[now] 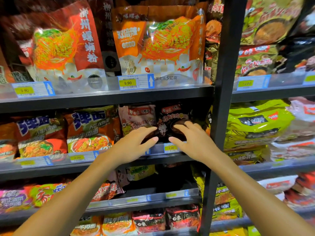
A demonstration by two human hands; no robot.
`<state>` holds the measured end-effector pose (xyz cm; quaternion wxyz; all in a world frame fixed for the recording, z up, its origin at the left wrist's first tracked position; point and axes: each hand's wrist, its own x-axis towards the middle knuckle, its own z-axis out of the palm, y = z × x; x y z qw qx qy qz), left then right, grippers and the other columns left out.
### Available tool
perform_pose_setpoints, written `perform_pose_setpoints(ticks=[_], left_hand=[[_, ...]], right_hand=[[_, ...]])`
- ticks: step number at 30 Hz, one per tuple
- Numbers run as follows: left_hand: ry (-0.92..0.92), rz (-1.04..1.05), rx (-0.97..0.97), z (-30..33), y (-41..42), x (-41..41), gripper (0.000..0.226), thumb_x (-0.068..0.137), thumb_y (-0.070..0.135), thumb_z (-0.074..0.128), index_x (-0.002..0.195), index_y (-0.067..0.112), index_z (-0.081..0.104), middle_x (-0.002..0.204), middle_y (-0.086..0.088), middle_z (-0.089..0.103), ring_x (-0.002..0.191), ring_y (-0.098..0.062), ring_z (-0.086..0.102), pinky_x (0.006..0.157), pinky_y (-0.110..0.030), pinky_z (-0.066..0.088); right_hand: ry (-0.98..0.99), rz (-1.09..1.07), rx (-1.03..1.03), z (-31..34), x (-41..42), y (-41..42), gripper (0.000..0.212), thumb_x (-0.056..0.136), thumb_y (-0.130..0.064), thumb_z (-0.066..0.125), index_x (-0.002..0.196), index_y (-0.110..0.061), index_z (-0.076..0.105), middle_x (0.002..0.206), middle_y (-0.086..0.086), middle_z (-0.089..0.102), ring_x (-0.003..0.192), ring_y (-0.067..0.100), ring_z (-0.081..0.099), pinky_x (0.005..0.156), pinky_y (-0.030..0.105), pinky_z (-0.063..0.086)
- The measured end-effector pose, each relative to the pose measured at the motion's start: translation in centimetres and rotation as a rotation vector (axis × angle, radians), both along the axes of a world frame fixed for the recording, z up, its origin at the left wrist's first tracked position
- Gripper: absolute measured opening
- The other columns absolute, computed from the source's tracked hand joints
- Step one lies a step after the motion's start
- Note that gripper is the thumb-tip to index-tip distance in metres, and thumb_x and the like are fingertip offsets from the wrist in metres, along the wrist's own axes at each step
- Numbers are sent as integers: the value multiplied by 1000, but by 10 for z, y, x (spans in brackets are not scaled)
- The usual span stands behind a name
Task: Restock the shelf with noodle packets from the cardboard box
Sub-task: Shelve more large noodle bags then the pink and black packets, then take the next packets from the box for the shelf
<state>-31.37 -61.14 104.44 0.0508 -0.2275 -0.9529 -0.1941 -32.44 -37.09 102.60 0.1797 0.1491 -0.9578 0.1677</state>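
Observation:
A black noodle packet (170,116) with red print stands on the second shelf (105,165), beside a pink packet (136,116) on its left. My left hand (134,145) reaches to the black packet's lower left, fingers straight and touching its edge. From the right, my right hand (190,138) lays its spread fingers on the packet's front. Neither hand curls around it. The cardboard box is out of view.
Orange and gold noodle packets (92,130) fill the same shelf to the left. Large orange bags (158,45) stand on the shelf above, behind price tags. A black upright post (219,116) bounds the bay on the right; green packets (255,123) lie beyond it.

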Motion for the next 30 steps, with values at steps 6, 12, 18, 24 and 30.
perform_pose_setpoints(ticks=[6, 12, 18, 24, 30], left_hand=[[147, -34, -50, -10, -7, 37, 60, 98, 62, 30, 153, 39, 25, 159, 15, 24, 145, -9, 23, 116, -36, 31], [327, -111, -73, -24, 3, 91, 64, 97, 62, 30, 151, 30, 34, 158, 7, 30, 145, -14, 27, 115, -36, 33], [325, -331, -61, -80, 46, 145, 65, 96, 63, 28, 145, 25, 47, 150, 3, 43, 139, -18, 39, 111, -35, 37], [214, -569, -105, -132, 135, 203, 60, 95, 57, 37, 133, 16, 60, 135, -6, 58, 124, -26, 55, 103, -39, 48], [111, -742, -122, -171, 237, 290, 58, 97, 59, 35, 132, 19, 59, 133, -6, 60, 120, -28, 59, 97, -44, 52]], right_hand=[[64, 98, -88, -4, 54, 9, 63, 94, -61, 49, 150, -33, 38, 158, -10, 31, 147, 11, 21, 120, 36, 25], [26, 31, -111, -23, 128, 16, 63, 95, -59, 49, 150, -30, 39, 157, -9, 33, 147, 11, 22, 119, 35, 28], [-66, -69, -114, -87, 216, 51, 72, 89, -73, 41, 144, -28, 49, 149, -4, 45, 141, 15, 37, 116, 37, 33], [-186, -304, -129, -132, 338, 134, 73, 88, -72, 45, 148, -29, 44, 153, -5, 40, 143, 13, 31, 118, 32, 29], [-279, -523, -176, -167, 472, 243, 65, 92, -62, 53, 149, -34, 39, 157, -9, 33, 147, 12, 25, 120, 36, 25]])
